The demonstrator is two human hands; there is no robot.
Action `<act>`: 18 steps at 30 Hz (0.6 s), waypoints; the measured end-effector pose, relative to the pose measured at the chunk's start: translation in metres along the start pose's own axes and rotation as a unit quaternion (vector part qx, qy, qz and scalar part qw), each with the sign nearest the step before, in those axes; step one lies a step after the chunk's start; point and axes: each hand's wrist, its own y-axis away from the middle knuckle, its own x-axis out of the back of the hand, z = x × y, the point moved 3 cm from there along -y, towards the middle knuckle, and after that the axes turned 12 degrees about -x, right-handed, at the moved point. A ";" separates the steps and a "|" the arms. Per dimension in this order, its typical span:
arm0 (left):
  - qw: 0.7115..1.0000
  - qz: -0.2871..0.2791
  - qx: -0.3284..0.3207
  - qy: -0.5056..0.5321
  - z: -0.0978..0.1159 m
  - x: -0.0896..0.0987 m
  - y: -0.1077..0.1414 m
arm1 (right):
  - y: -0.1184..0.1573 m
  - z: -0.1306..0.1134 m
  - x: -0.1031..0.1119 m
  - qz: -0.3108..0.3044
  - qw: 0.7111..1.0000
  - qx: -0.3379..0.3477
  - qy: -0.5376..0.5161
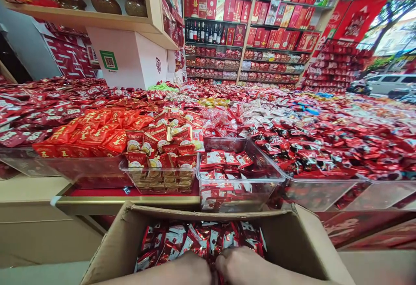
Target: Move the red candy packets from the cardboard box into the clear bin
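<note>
An open cardboard box (pixel 208 214) fills the bottom of the view, holding many red and white wrapped packets (pixel 175 237). My left hand (pixel 195 267) and my right hand (pixel 238 263) are down inside it, close together on the packets. The fingers of both hands are hidden, so what they hold cannot be made out. Just beyond the box stands a clear plastic bin (pixel 240 181), partly filled with similar red and white packets (pixel 216 158). To its left is a bin of durian packets (pixel 156 142).
More clear bins (pixel 325 185) heaped with wrapped sweets spread left, right and behind. A gold-edged counter (pixel 130 200) lies beyond the box. Shelves (pixel 214 20) of bottles and red boxes stand at the back; a wooden shelf (pixel 97 15) overhangs the upper left.
</note>
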 end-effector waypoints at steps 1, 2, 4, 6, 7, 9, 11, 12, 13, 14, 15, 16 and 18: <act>1.000 -0.008 -0.001 -0.017 0.005 0.011 0.004 | -0.002 0.006 -0.004 -0.019 0.998 -0.034 -0.052; 0.999 -0.005 -0.003 -0.034 0.011 0.023 0.008 | -0.001 0.010 -0.003 -0.022 0.991 -0.061 -0.118; 0.999 0.021 0.012 -0.049 0.023 0.050 0.015 | 0.004 0.015 0.010 0.012 0.962 -0.093 -0.256; 0.994 0.096 0.049 0.026 0.033 0.073 0.021 | 0.013 0.017 0.030 0.064 0.931 -0.101 -0.345; 0.985 0.135 0.056 0.090 0.038 0.081 0.022 | 0.017 0.018 0.039 0.090 0.920 -0.094 -0.370; 0.962 0.196 0.067 0.180 0.045 0.092 0.024 | 0.023 0.020 0.053 0.133 0.897 -0.077 -0.415; 0.942 0.221 0.052 0.246 0.050 0.097 0.024 | 0.028 0.024 0.060 0.147 0.862 -0.066 -0.481; 0.932 0.231 0.040 0.275 0.052 0.099 0.024 | 0.030 0.026 0.062 0.138 0.840 -0.058 -0.522; 0.920 0.250 0.027 0.301 0.053 0.101 0.025 | 0.032 0.027 0.063 0.123 0.817 -0.048 -0.561; 0.907 0.273 0.018 0.321 0.054 0.104 0.026 | 0.033 0.027 0.063 0.109 0.798 -0.039 -0.592; 0.896 0.294 0.014 0.332 0.054 0.106 0.028 | 0.034 0.028 0.064 0.098 0.781 -0.035 -0.616; 0.890 0.314 0.013 0.331 0.053 0.109 0.030 | 0.035 0.028 0.064 0.091 0.766 -0.039 -0.636; 0.888 0.333 0.014 0.315 0.052 0.114 0.033 | 0.035 0.028 0.065 0.090 0.737 -0.060 -0.667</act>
